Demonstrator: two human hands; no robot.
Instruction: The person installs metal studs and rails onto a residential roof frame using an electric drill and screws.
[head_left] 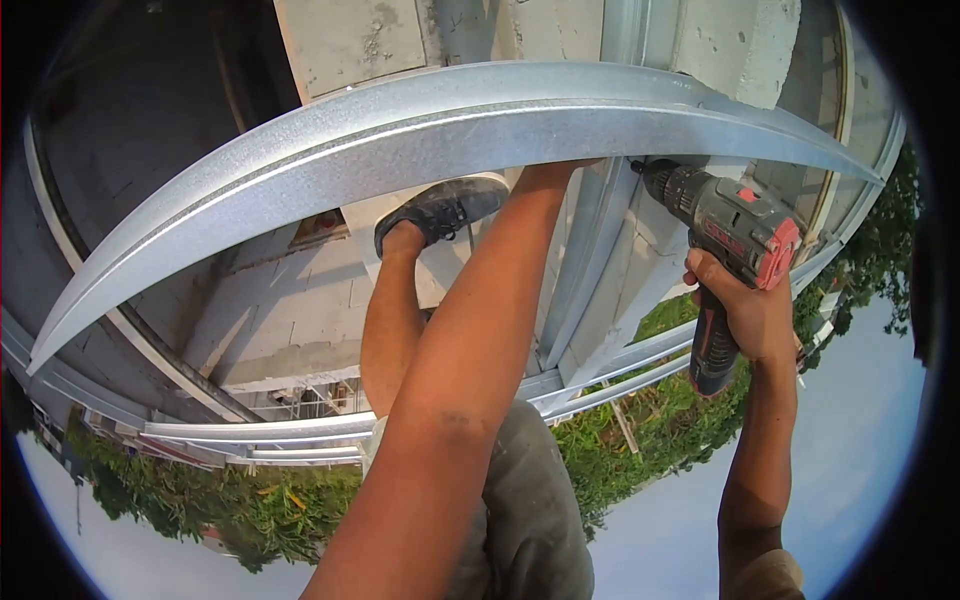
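A red and black cordless drill (pixel 742 222) is in my right hand (pixel 752 312), whose fingers wrap around its grip. Its chuck points left, with the tip close beneath the lower edge of a long galvanized metal channel (pixel 420 140); whether it touches the metal I cannot make out. My left arm reaches up to the same channel, where only a sliver of my left hand (pixel 574 166) shows below the edge. The channel hides those fingers. An upright metal stud (pixel 592 250) runs down between the left hand and the drill.
One foot in a black shoe (pixel 440 212) rests on a pale block ledge. Concrete blocks (pixel 740 45) stand beyond the channel. More metal rails (pixel 270 432) cross below, over greenery (pixel 265 505). A dark opening (pixel 130 110) lies at the upper left.
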